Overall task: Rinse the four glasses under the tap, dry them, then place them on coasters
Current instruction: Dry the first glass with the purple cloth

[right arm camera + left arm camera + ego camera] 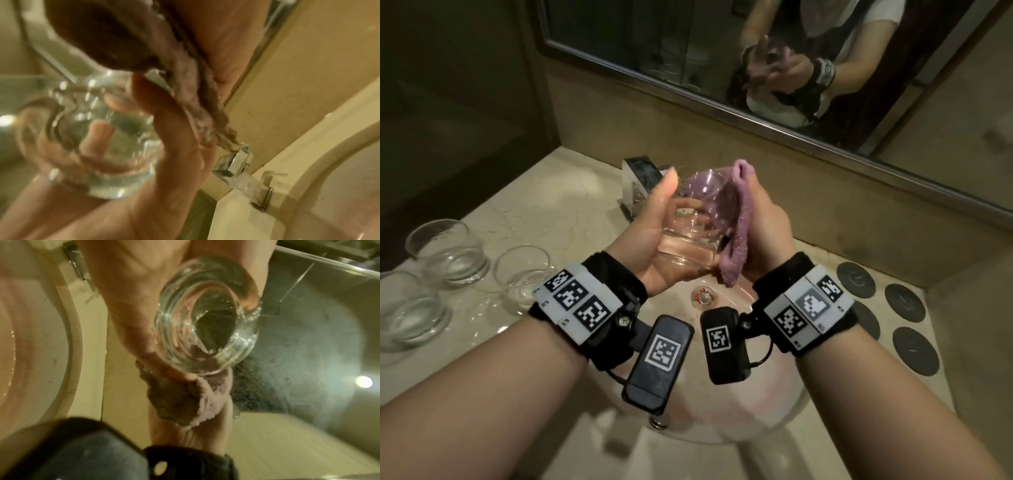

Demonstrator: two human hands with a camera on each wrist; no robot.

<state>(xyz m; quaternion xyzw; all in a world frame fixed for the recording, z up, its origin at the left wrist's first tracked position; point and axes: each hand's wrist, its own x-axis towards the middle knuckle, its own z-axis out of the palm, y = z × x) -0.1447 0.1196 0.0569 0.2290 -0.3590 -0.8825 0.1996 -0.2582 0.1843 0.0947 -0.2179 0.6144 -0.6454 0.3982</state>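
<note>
My left hand (671,209) grips a clear round glass (698,222) above the basin, tilted with its mouth facing away from me; its thumb lies along the near side. My right hand (767,229) holds a purple cloth (739,219) against the glass's right side. The left wrist view looks at the glass (205,318) from its thick base, with the cloth (191,395) bunched below it. In the right wrist view the glass (98,146) sits in my left hand (174,146) and the cloth (195,100) hangs beside it. Three more glasses (445,253) (524,274) (407,311) stand upright on the left counter.
Several dark round coasters (904,301) lie on the counter to the right of the basin. A chrome tap (640,178) stands behind the glass, and the basin's drain (702,296) shows below my hands. A wall mirror (859,85) runs along the back.
</note>
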